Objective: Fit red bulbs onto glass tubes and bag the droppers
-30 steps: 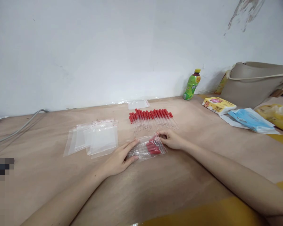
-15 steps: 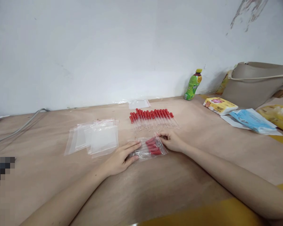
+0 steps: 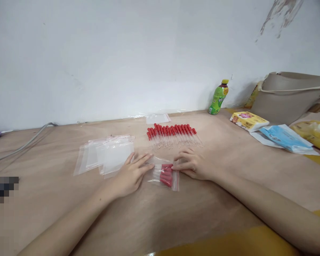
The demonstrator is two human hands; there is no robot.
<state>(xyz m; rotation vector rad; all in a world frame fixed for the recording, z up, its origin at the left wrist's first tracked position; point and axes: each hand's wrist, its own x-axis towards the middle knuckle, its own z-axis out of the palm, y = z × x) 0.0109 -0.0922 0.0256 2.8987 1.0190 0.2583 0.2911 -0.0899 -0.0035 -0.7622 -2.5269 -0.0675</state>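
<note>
A clear zip bag [image 3: 156, 173] lies flat on the table between my hands, with several red-bulbed droppers [image 3: 165, 176] inside, bulbs toward its right, red-striped end. My left hand [image 3: 132, 174] is open at the bag's left side, fingers spread, fingertips touching the plastic. On the right, my right hand [image 3: 193, 165] has its fingers stretched out and apart, a fingertip resting on the bag by the bulbs. Beyond the hands lies a row of loose red-bulbed droppers [image 3: 173, 131], thin clear tubes pointing toward me. Flat clear zip bags [image 3: 116, 156] overlap left of the row.
Another flat bag [image 3: 158, 118] lies by the wall. At the right stand a green drink bottle [image 3: 218, 97] and a grey-beige bag [image 3: 285, 94], with a yellow tissue pack [image 3: 248, 121] and a blue packet [image 3: 286, 138] before them. A grey cable [image 3: 29, 140] runs along the left.
The bag has turned and shifted slightly toward me, its striped end now nearly upright in view. My right hand has let go of its edge; my left hand has moved a little left, fingers spreading.
</note>
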